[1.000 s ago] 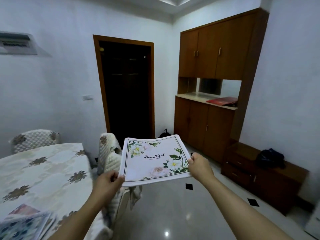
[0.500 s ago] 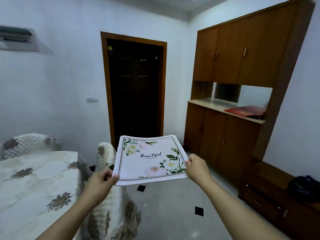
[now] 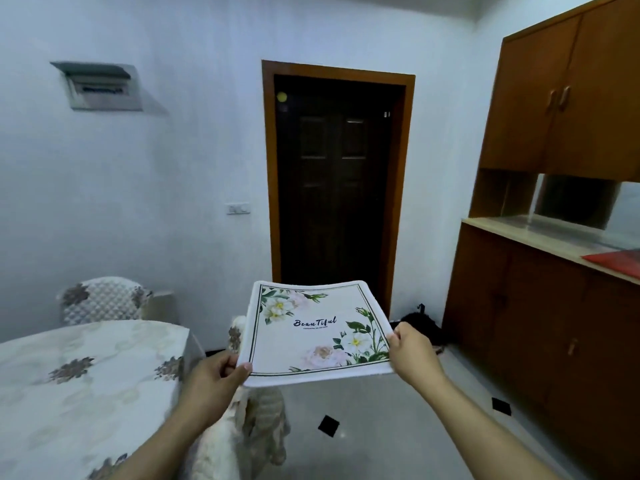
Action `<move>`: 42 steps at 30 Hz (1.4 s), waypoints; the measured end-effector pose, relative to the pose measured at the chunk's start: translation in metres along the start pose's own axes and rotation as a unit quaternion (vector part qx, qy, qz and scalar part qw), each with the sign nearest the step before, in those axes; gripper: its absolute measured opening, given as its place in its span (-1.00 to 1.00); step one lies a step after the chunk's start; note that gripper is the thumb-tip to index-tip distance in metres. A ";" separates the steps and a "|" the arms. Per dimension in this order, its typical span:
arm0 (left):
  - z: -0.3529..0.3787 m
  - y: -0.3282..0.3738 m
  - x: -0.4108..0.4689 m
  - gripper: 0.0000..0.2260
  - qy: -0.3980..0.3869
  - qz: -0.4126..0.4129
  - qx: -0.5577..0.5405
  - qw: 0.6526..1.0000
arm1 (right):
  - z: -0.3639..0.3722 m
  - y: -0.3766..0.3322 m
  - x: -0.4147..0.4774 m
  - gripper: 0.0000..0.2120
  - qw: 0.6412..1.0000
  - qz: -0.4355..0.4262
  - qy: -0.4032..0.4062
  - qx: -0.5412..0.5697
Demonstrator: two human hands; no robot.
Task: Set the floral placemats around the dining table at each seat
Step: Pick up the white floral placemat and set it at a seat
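Observation:
A white floral placemat point(image 3: 311, 337) printed with "Beautiful" is held flat in the air in front of me. My left hand point(image 3: 211, 379) pinches its near left corner and my right hand point(image 3: 412, 355) grips its right edge. The dining table point(image 3: 69, 386), covered in a pale flowered cloth, lies low at the left, beside and below the mat. No placemat shows on the visible part of the table.
A covered chair point(image 3: 242, 431) stands right under the mat at the table's right side; another covered chair point(image 3: 104, 299) stands at the far end. A dark door point(image 3: 336, 202) is ahead. Wooden cabinets point(image 3: 554, 306) line the right wall, with tiled floor point(image 3: 381, 427) between.
My view has swung left and moved closer to the door. The mat stays in both hands. The stack of mats on the near table edge has dropped out of view.

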State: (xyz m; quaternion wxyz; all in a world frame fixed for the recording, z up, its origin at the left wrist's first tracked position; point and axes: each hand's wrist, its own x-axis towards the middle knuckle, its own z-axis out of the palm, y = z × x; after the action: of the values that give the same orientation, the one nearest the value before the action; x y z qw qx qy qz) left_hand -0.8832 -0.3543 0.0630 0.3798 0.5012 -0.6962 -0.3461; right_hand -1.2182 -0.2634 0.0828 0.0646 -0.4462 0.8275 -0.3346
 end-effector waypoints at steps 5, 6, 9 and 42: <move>0.016 -0.016 0.063 -0.76 0.104 -0.050 0.022 0.993 | 0.069 -0.020 0.129 -0.73 0.994 -0.072 -0.065 0.052; 0.015 -0.019 0.071 -0.75 0.119 -0.066 0.026 0.990 | 0.084 -0.029 0.151 -0.73 0.991 -0.086 -0.085 0.059; 0.009 -0.031 0.090 -0.73 0.169 -0.111 0.039 0.979 | 0.128 -0.062 0.200 -0.71 0.980 -0.137 -0.129 0.066; -0.035 -0.343 0.290 -0.73 0.538 -0.501 0.087 0.672 | 0.734 -0.420 0.339 -0.80 0.684 -0.572 -0.452 0.012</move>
State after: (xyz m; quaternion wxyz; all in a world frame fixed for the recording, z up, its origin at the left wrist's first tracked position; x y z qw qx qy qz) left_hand -0.7637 -0.7248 -0.1636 0.4132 0.9049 -0.0428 -0.0924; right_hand -0.8294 -1.0512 -0.1592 0.2324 -0.9292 0.2776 -0.0743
